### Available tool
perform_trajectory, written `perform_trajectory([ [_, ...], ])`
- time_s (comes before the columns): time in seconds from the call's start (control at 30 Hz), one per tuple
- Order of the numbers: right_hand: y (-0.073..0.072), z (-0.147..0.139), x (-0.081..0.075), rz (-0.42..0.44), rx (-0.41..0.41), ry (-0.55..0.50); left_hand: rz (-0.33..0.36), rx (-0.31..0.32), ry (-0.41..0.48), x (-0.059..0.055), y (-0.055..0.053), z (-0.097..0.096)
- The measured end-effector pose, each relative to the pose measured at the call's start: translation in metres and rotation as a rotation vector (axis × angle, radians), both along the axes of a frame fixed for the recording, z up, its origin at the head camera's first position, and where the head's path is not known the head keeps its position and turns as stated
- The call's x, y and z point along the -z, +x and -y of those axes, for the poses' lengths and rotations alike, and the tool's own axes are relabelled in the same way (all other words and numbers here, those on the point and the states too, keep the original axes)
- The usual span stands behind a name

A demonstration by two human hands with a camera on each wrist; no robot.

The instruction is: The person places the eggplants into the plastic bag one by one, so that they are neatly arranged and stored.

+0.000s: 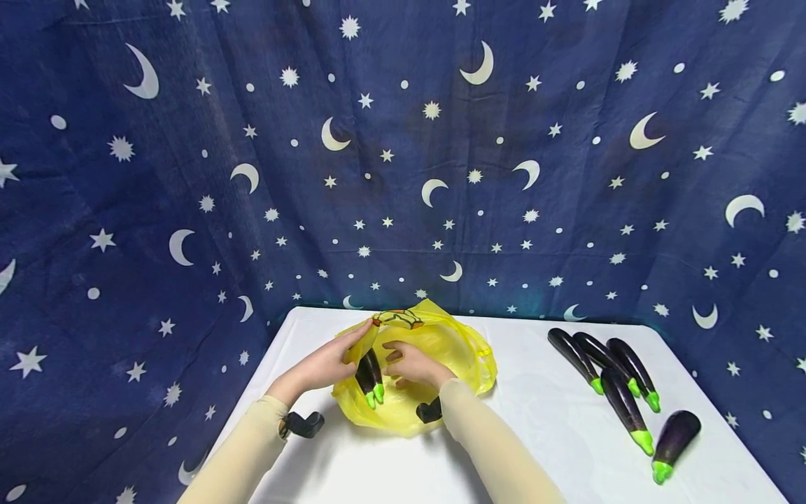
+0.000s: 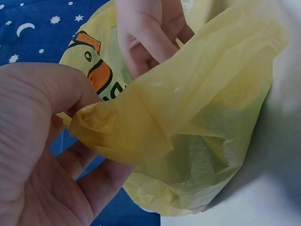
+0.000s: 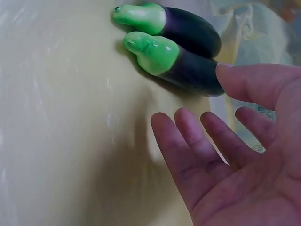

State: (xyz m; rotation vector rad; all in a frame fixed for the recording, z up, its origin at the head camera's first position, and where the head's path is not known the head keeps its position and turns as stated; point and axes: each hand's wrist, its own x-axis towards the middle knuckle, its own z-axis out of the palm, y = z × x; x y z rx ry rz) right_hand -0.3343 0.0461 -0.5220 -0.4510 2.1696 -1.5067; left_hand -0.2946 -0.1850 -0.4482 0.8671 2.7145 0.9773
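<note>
A yellow plastic bag [image 1: 462,343] with a printed cartoon duck [image 2: 99,75] lies on the table with its mouth spread. My left hand [image 1: 322,365] pinches the bag's left rim between thumb and fingers, as the left wrist view shows. Inside the mouth is my right hand [image 1: 417,365], fingers spread and holding nothing. Two dark purple eggplants with green caps lie side by side in the bag: one eggplant [image 3: 195,30] and a second eggplant [image 3: 190,73], close to my right thumb. Whether the thumb touches the nearer one I cannot tell.
On the right side of the white table [image 1: 516,420] lie several more eggplants, most in a cluster [image 1: 620,395] and one thicker eggplant [image 1: 676,437] nearer the front. A blue curtain [image 1: 403,175] with moons and stars stands behind and along the sides.
</note>
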Motion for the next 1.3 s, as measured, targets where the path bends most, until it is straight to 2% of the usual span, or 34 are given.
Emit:
perform_trajectory([
  [0.2, 0.006, -0.016, -0.008, -0.096, -0.065, 0.031, -0.040, 0.024, 0.011, 0.002, 0.000, 0.001],
  [0.4, 0.018, -0.035, -0.018, -0.202, -0.133, 0.090, -0.050, 0.021, 0.007, 0.002, 0.000, 0.000],
  [0.67, 0.040, -0.062, -0.032, -0.203, -0.166, 0.076, -0.010, 0.009, 0.024, 0.001, 0.000, 0.000],
  [0.83, 0.052, -0.084, -0.037, -0.210, -0.155, 0.077, 0.002, 0.010, 0.055, 0.004, -0.003, 0.002],
  [1.07, 0.064, -0.124, -0.043, -0.202, -0.126, 0.040, 0.080, -0.020, 0.125, 0.007, -0.006, 0.007],
  [1.3, 0.075, -0.170, -0.050, -0.237, -0.077, -0.012, 0.116, -0.043, 0.158, 0.008, -0.006, 0.012],
])
